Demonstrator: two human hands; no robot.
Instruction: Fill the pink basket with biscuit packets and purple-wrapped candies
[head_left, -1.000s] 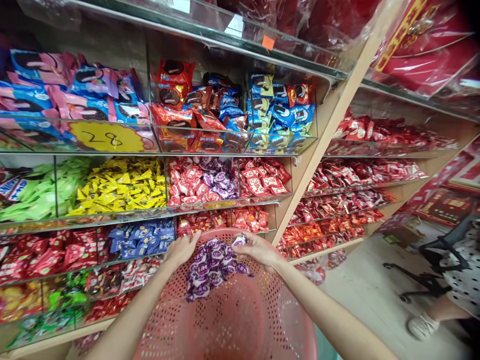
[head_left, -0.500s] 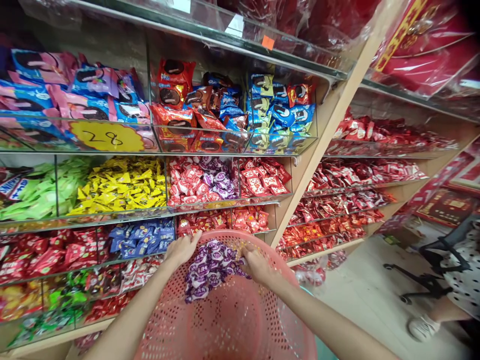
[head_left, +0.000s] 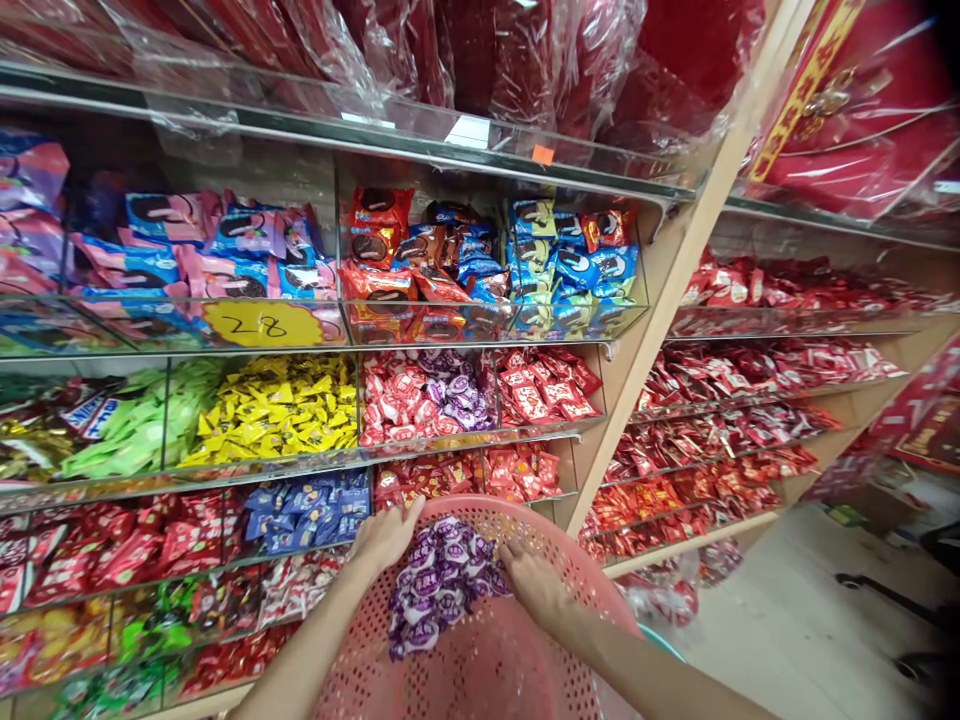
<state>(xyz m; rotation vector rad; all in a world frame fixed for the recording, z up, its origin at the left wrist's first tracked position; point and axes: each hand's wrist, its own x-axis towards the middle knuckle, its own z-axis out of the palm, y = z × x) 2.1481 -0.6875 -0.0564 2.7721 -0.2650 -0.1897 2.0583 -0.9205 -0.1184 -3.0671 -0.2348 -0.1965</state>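
A pink perforated plastic basket [head_left: 480, 680] tilts toward me at the bottom centre. A heap of purple wrapped candies [head_left: 442, 585] lies near its upper rim. My left hand [head_left: 386, 535] grips that rim on the left, fingers curled over the edge beside the candies. My right hand [head_left: 534, 588] rests inside the basket on the right side of the heap, fingers bent down among the candies. What its fingertips hold is hidden.
Clear acrylic shelf bins face me: cookie packets [head_left: 480, 260] above a yellow price tag [head_left: 259, 325], yellow candies [head_left: 277, 405], red and purple candies [head_left: 427, 395], blue candies [head_left: 307, 505]. Red candy shelves [head_left: 735, 400] run right. Floor [head_left: 787, 630] lies lower right.
My right hand has come down from above the heap into the candies. The view has tilted up and shifted left, so the shelves and basket sit lower and further right in frame.
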